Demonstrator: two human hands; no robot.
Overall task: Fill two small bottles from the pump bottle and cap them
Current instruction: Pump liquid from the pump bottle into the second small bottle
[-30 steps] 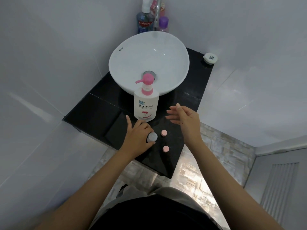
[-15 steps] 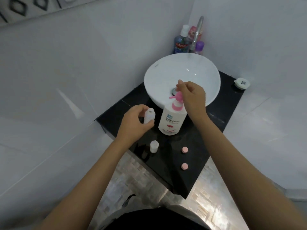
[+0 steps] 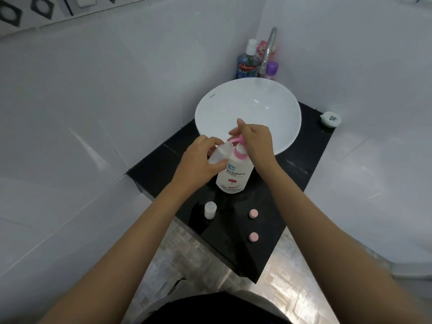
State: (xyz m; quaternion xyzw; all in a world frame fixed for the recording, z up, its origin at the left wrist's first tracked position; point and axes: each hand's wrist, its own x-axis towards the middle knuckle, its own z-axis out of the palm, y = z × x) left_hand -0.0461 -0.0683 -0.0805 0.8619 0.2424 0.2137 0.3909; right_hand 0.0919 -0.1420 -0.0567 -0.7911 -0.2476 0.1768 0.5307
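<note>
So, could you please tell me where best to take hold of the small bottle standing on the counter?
Pinch the small bottle round its body from above: it stands upright and apart from the pump bottle, probably easiest for the left hand once free.

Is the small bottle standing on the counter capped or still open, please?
Open: the small bottle has no cap; both pink caps lie apart on the counter.

- Both bare forearms reach forward from the bottom of the view and converge over the black worktop (image 3: pixel 301 160).
- The left hand (image 3: pixel 198 162) curls its fingers round a small translucent plastic bottle (image 3: pixel 219 153), holding it tilted.
- The right hand (image 3: pixel 256 142) lies on the pink pump head (image 3: pixel 238 146) of the white pump bottle (image 3: pixel 235 176), fingers bent down over it, wrist raised.
</note>
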